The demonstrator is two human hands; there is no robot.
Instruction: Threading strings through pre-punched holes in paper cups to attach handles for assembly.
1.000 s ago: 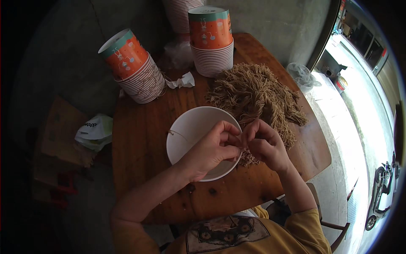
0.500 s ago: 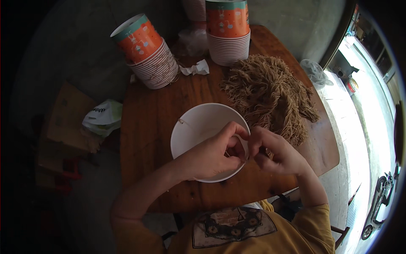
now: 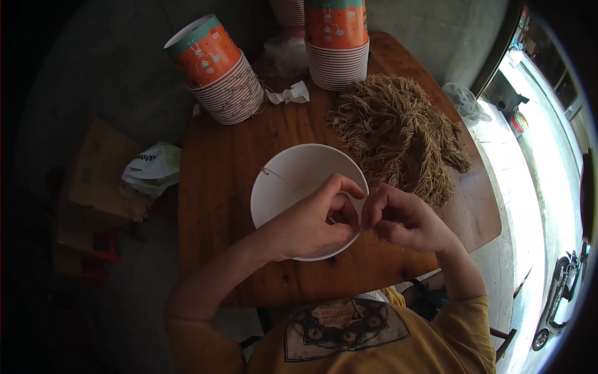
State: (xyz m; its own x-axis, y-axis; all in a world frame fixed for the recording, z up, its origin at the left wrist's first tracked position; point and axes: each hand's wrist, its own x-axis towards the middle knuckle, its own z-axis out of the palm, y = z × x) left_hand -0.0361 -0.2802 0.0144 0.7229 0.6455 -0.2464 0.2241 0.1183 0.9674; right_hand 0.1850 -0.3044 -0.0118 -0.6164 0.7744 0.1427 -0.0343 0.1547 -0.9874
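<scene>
A white paper bucket [image 3: 280, 202] stands on the wooden table, its mouth toward me. A thin brown cord [image 3: 266, 171] is knotted at its left rim and runs down inside toward my left hand. My left hand [image 3: 327, 215] reaches across the bucket's mouth, fingers curled and closed at the right rim, with a bit of cord between them. Just outside that rim, my right hand [image 3: 398, 218] is closed in a pinch, its fingertips meeting the left's. What the right fingertips hold is too small to make out.
A heap of brown cords [image 3: 405, 134] lies at the right. Behind are a leaning stack of orange and teal paper buckets [image 3: 218, 78], an upright stack [image 3: 336, 53] and crumpled white paper [image 3: 289, 93]. A cardboard box [image 3: 103, 165] and plastic bag [image 3: 152, 165] are left of the table.
The table and the things on it sit slightly higher in the picture. Both hands stay at the right rim, and the fingers have shifted a little, the right thumb and forefinger coming closer to the left fingertips.
</scene>
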